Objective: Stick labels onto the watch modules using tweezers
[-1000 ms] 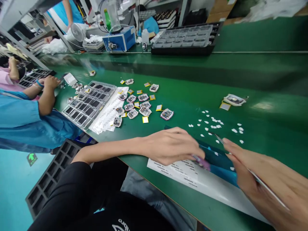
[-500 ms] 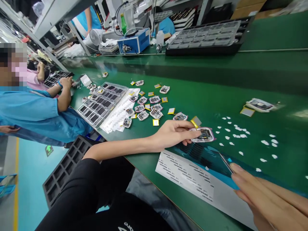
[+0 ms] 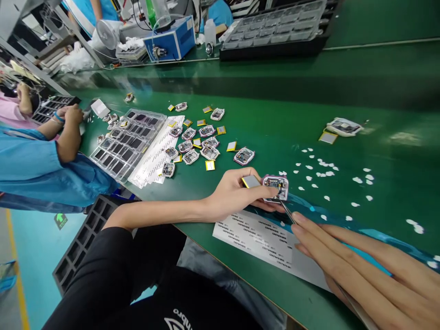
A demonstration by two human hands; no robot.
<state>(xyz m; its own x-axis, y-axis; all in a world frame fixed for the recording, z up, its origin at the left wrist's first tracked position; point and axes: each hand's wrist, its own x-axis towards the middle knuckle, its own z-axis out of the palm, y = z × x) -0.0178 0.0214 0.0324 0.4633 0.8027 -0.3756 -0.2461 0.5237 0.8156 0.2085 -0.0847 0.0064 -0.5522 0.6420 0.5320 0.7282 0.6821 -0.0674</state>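
My left hand (image 3: 233, 195) is closed around a small white-framed device casing (image 3: 276, 183) with its circuit board facing up. The thumb presses on the board's lower part. A yellow-edged silver battery (image 3: 251, 181) sits beside the casing, over my fingers. My right hand (image 3: 337, 247) pinches thin metal tweezers (image 3: 287, 211), whose tip meets the casing's lower edge near my left thumb. Below both hands lies a printed white sheet (image 3: 254, 240), with a blue transparent film (image 3: 316, 207) along its far side. Small white pieces (image 3: 323, 163) are scattered beyond the film.
Several open casings (image 3: 190, 156) with batteries lie to the left, near a clear tray (image 3: 129, 144) of dark screens. Another casing (image 3: 344, 126) lies at right. A black tray (image 3: 275, 50) and blue box (image 3: 172, 39) stand behind. A co-worker in blue (image 3: 30, 160) works at left.
The casing has turned and sits more upright in my left hand. My right hand has moved left, bringing the tweezers' tip to the casing. The camera view has shifted.
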